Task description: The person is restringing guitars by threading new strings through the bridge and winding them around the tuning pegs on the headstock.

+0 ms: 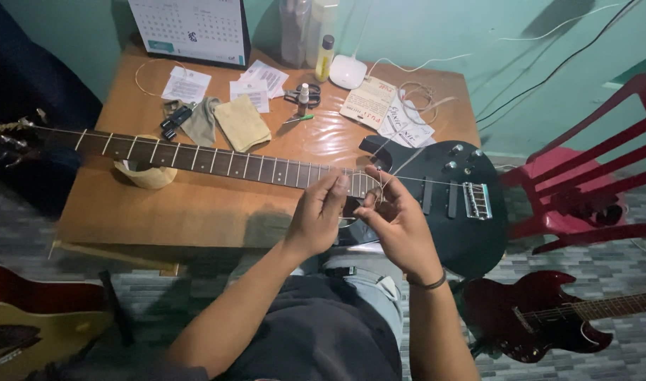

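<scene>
From the head camera, a wooden table (pixel 196 212) carries the few containers in sight. At its back edge, against the green wall, stand two tall bottles (pixel 305 28), pale and blurred, so their contents cannot be told. Beside them is a small yellow bottle with a dark cap (pixel 325 58), holding a yellowish liquid. A tiny white dropper bottle (pixel 304 97) stands just in front of black scissors (pixel 295 94). A round roll of tape (pixel 146 175) sits under the guitar neck as a prop; its hollow middle is hidden by the neck.

A black electric guitar (pixel 450 194) lies across the table, its body over the right edge and near the person's lap, its neck (pixel 196 159) running left towards the headstock (pixel 5 137).

The left hand (pixel 317 215) is at the end of the fretboard, fingers curled close with thumb and fingertips pinched together on a thin guitar string (pixel 381 185). The right hand (pixel 401 222) is just beside it, fingers half curled, thumb and forefinger nipped on the same string, which loops pale between the two hands above the pickups (pixel 439 197).

Folded cloths (pixel 228 121), paper slips (pixel 217 85), string packets (pixel 386 106) and a white round device (pixel 348 70) lie on the table. A red plastic chair (pixel 591 169) stands right, a dark red guitar (pixel 542 314) on the floor.
</scene>
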